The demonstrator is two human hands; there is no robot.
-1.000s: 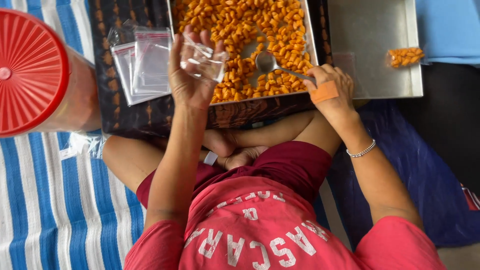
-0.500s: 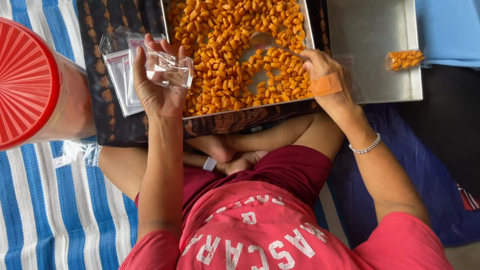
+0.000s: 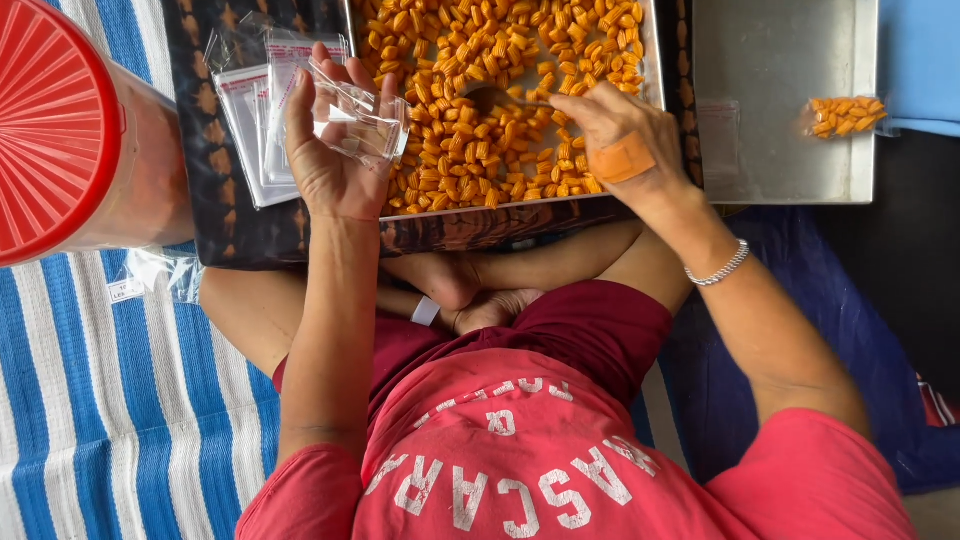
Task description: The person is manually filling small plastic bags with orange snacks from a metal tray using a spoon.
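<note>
My left hand is raised palm up and holds a small clear plastic bag at the left edge of a metal tray. The tray is full of small orange ridged snacks. My right hand, with an orange plaster on its back, grips a metal spoon whose bowl lies among the snacks near the tray's middle. The two hands are about a hand's width apart.
A stack of empty clear bags lies left of the tray on a dark patterned cloth. A big red-lidded container stands at far left. A second metal tray at right holds one filled bag. A blue-striped mat covers the floor.
My left hand has carried the clear bag leftward, off the snacks to the tray's left edge. My right hand has pushed the spoon farther into the snacks.
</note>
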